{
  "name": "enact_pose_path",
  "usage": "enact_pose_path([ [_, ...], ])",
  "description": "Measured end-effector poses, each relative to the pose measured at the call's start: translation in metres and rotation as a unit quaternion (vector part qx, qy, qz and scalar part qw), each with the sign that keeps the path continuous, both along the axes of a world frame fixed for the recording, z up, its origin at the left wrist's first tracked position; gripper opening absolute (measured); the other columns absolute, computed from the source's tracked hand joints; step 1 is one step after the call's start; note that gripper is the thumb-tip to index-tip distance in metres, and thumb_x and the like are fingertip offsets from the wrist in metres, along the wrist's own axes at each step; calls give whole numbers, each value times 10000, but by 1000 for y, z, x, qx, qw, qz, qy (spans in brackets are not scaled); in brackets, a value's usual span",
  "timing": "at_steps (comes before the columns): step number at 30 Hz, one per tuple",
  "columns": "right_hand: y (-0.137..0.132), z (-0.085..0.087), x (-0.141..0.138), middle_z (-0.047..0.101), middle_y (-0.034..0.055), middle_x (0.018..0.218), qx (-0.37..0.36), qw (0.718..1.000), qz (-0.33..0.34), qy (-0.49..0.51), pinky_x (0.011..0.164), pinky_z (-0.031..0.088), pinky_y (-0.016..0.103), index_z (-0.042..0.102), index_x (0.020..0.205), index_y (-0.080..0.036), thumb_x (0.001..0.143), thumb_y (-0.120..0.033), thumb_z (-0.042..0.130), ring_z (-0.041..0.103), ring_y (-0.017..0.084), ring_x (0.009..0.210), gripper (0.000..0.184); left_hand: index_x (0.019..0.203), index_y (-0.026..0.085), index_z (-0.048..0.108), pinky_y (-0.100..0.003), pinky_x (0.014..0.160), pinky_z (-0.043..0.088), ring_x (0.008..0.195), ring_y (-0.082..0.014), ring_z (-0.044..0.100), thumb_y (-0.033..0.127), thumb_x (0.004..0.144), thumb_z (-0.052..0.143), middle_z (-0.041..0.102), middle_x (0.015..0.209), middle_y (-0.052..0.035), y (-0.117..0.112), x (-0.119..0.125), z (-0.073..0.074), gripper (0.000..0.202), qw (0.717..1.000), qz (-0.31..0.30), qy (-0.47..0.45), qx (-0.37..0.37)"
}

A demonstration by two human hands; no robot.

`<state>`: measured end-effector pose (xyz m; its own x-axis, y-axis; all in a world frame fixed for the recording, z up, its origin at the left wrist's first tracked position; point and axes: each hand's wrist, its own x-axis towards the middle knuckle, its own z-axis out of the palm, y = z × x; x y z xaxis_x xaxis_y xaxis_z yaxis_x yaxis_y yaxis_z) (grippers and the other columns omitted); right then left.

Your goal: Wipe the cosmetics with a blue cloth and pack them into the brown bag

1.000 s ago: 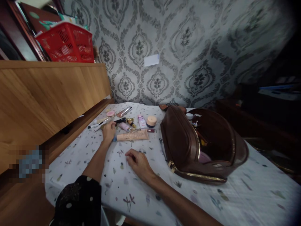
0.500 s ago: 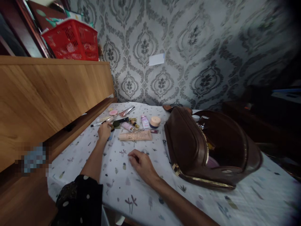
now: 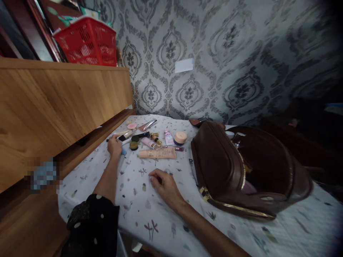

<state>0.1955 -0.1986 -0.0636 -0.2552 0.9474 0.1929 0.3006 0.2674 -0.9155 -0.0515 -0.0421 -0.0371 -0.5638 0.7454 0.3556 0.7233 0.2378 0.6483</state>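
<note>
An open brown bag (image 3: 214, 160) is laid at the right of the cloth-covered surface (image 3: 150, 214), its zip parted and a pale pink item (image 3: 248, 186) seen within. One red basket (image 3: 88, 44) is stood high at the back left. One peach tube (image 3: 157, 153), one round jar (image 3: 180, 137) and two dark pots (image 3: 133, 145) are spread between bag and left hand (image 3: 114, 146), which is curled over a blue-tipped stick (image 3: 123, 152); a grip cannot be confirmed. The right hand (image 3: 166, 184) is rested empty, loosely curled.

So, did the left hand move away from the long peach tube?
Yes. The left hand slid leftward, away from the long peach plastic tube, toward the wooden panel.
</note>
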Motion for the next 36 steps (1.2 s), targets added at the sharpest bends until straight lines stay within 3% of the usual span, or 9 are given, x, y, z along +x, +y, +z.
enact_pose_path([
  [3,0,0,0,564,-11,643,-1,1000,-5,-5,570,354,220,649,842,-169,820,-209,480,469,121,596,175,1047,244,723,-404,896,484,1079,-298,640,173,836,463,717,1128,-97,2,-6,-4,343,1000,7,-16,-21],
  [7,0,1,0,553,-12,644,-12,1000,-3,-4,568,344,221,645,845,-159,815,-198,482,461,119,598,170,883,244,762,-341,851,493,996,-256,666,183,818,473,759,993,-62,7,-3,-9,303,999,-14,-25,-26],
  [11,0,3,0,544,-14,637,-20,1000,-6,-4,573,344,225,645,858,-150,815,-190,477,456,118,593,179,846,226,761,-303,799,494,938,-233,673,165,796,465,763,928,-54,8,-3,-9,307,999,-13,-31,-10],
  [20,1,0,0,536,-21,622,-9,1000,-1,-2,567,348,220,649,855,-152,812,-164,481,461,115,582,173,989,217,715,-296,788,485,978,-225,658,173,859,388,736,1037,-51,8,-11,5,355,999,46,-3,25],
  [27,-8,7,-4,601,-24,650,17,998,-25,-49,590,380,206,698,890,-175,798,-98,530,495,109,587,206,1082,200,698,-361,781,497,967,-282,649,224,876,457,713,1045,-103,17,-1,29,318,996,23,48,-70],
  [31,-10,11,-4,708,15,787,22,995,-32,-93,720,472,223,725,971,-170,818,-104,543,611,130,685,246,1147,195,675,-398,855,495,1031,-287,622,216,875,450,696,1126,-101,31,14,34,354,990,-10,90,-110],
  [36,-15,16,-2,750,83,1023,16,993,4,-118,909,506,251,717,1073,-126,829,-91,546,701,178,942,300,1163,179,664,-419,881,496,1032,-283,607,246,858,475,685,1168,-115,67,25,40,365,980,-22,141,-140],
])
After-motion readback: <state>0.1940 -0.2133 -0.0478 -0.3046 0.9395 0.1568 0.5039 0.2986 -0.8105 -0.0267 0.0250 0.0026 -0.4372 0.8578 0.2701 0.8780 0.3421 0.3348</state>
